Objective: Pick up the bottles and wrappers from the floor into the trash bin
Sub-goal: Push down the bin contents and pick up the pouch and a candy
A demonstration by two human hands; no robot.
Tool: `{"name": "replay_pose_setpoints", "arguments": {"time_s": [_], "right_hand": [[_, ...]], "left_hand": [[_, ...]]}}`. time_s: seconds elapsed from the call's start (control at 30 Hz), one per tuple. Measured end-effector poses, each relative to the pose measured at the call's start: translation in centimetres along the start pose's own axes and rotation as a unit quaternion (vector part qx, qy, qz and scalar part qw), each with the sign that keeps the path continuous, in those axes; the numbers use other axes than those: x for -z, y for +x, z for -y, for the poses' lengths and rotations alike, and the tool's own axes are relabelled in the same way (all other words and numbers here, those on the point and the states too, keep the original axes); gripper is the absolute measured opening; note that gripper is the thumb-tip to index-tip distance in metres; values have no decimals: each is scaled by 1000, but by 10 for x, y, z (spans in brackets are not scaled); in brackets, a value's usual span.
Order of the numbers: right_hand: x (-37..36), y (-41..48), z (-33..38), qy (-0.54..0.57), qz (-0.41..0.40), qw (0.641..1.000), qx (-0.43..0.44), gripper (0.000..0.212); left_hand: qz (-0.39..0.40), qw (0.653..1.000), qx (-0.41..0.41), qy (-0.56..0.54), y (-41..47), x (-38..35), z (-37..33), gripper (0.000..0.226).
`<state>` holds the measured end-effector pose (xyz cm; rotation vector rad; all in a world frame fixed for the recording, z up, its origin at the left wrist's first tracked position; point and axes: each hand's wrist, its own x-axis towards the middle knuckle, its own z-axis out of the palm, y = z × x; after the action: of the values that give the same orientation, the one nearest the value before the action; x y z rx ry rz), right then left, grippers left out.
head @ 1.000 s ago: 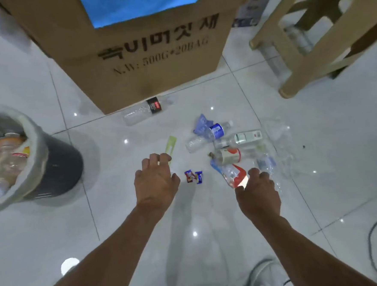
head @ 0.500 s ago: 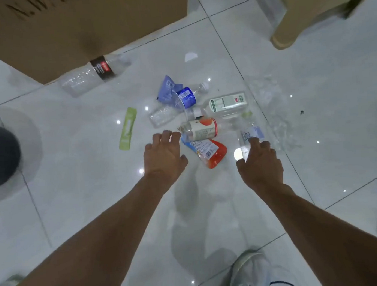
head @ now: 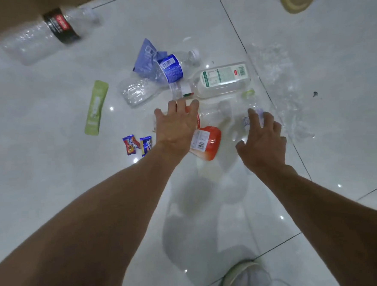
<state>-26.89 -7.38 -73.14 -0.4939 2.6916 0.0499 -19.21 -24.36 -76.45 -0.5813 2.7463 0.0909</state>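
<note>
Orange-labelled bottle [head: 211, 142] lies just beside your left hand [head: 177, 127], right hand [head: 263, 142] near, both spread and empty; wrap its middle firmly.

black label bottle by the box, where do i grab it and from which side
Probably round its labelled middle, from above and the near side. The black label bottle lies on its side, apart from the other litter, long axis running left to right, so a grip goes across its width. The cardboard box sits close behind it, cramping the far side.
</note>
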Motion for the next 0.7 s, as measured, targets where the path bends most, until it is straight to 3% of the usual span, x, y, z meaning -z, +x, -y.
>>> {"name": "replay_pose_setpoints", "arguments": {"time_s": [0.13, 0.27, 0.37, 0.5, 0.7], "right_hand": [[-13, -4, -6, 34, 32, 993, -104, 95], [-26, -11, -3, 1, 21, 993, -119, 99], [-30, -23, 7, 49, 15, 990, -130, 101], [-23, -47, 37, 79, 17, 992, -93, 104], [26, -87, 111, 73, -21, 997, -10, 99]], "left_hand": [[-13, 999, 14, -38, -19, -2, 19, 79], [-14, 999, 11, -49, -36, -2, 30, 79], [-15, 998, 9, -53, -51, -2, 40, 78], [-13, 998, 2, -68, -71, 11, 62, 78], [-6, 995, 58, -78, -111, 64, 120, 67]]}}
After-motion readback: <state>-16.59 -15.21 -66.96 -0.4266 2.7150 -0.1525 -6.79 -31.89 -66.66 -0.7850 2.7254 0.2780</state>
